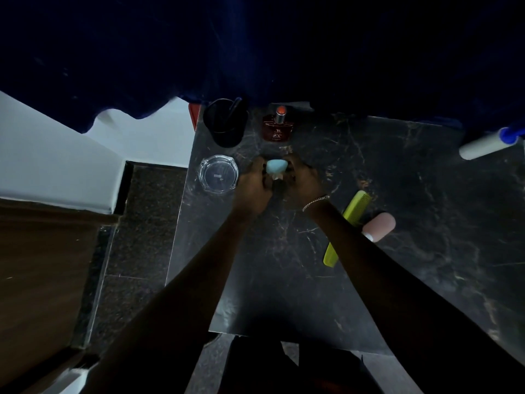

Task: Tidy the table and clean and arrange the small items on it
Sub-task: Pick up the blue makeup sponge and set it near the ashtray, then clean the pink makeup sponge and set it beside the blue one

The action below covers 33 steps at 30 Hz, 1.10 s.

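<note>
Dim light dulling everything.
- Glossy black marble table [397, 194], pale veins running across it.
- Left hand [252, 183] and right hand [301, 180] meeting at table's far middle. Fingers of both curling round smooth pale-blue egg-shaped sponge [277, 165], gripping it from either side.
- Pale scrap under sponge showing too dimly to identify.
- Round clear glass ashtray [218, 174] sitting at hands' 9 o'clock.
- Black cylindrical cup [225, 122] standing at 11, squarish red bottle [277, 127] at 12.
- Flat lime comb [348, 226] lying at 4, right forearm hiding part of it; matte pink cylinder [379, 226] lying beside it.
</note>
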Available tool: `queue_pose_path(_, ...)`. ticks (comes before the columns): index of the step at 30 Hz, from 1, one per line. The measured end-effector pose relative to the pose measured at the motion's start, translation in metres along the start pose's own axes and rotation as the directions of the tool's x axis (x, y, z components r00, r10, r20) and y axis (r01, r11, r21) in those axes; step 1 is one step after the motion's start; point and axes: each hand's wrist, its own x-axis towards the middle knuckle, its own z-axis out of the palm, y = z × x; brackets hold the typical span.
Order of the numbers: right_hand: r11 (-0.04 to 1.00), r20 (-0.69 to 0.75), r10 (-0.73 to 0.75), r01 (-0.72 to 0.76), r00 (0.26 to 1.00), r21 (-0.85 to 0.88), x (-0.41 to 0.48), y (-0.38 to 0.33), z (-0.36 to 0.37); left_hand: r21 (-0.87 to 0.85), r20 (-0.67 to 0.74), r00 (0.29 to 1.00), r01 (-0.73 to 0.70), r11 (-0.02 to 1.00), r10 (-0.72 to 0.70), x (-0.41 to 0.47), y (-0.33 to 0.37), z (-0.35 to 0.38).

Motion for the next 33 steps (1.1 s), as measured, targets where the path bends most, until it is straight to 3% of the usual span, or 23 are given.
queue_pose_path(5, 0.999, 0.027, 0.023, -0.024, 0.999, 0.032, -0.001, 0.003, 0.004, -0.022, 0.027, 1.000, 0.004, 1.000, -0.004, 0.000, -0.005, -0.002)
queue_pose_path(11, 0.993, -0.005, -0.032, 0.033, 0.999, 0.115, -0.013, 0.007, -0.001, 0.085, 0.004, 0.993, -0.116, 0.990, 0.116, -0.009, -0.007, -0.011)
queue_pose_path(16, 0.969, -0.043, -0.113, 0.100, 0.993, -0.227, -0.037, 0.014, -0.013, 0.317, -0.046, 0.966, -0.227, 0.921, 0.254, -0.033, -0.006, -0.017)
queue_pose_path(19, 0.938, -0.074, -0.151, 0.120, 0.986, -0.325, -0.060, 0.016, -0.022, 0.460, 0.000, 0.957, -0.259, 0.849, 0.292, -0.049, -0.007, -0.018)
queue_pose_path(24, 0.908, -0.070, -0.156, 0.115, 0.985, -0.403, -0.102, 0.036, -0.039, 0.523, 0.061, 0.947, -0.300, 0.798, 0.316, -0.082, -0.005, -0.006)
queue_pose_path(33, 0.895, -0.157, -0.022, -0.051, 0.987, -0.444, -0.184, 0.110, -0.079, 0.493, 0.198, 0.909, -0.416, 0.764, 0.367, -0.134, 0.034, 0.067)
